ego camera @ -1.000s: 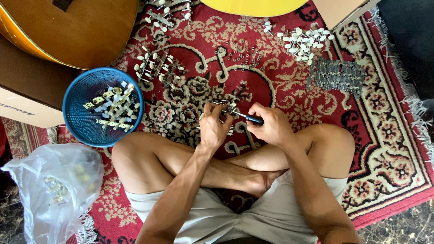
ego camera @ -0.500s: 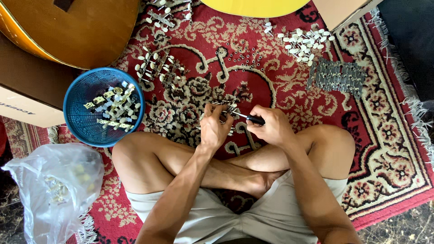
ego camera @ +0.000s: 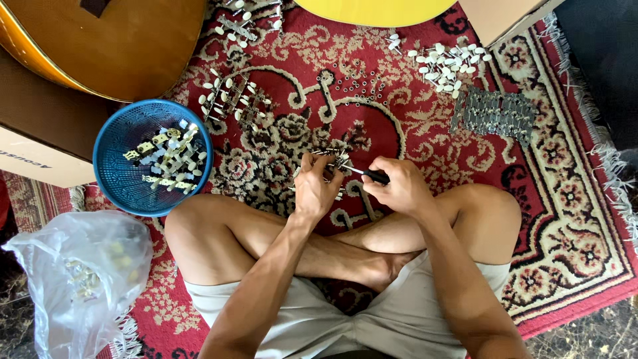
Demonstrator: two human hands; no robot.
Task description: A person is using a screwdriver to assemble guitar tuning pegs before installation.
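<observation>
Gripping the tuner strip [ego camera: 330, 159] in your closed left hand [ego camera: 315, 189], your right hand [ego camera: 399, 188] is clenching the screwdriver [ego camera: 369, 174]; its tip is risking slipping off beside the blue basket [ego camera: 113, 143].

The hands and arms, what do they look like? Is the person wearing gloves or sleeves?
No gloves and no sleeves. The left hand and right hand are bare, and both arms are bare as far as the picture shows. No rings, watch or bracelets are visible.

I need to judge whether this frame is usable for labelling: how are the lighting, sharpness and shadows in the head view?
Head view: even, soft daylight, no harsh glare; the left hand, right hand and small metal part are fairly sharp; the rug pattern reads clearly; the blue basket is well lit; the plastic bag at the lower left looks hazy, its contents indistinct.
</observation>
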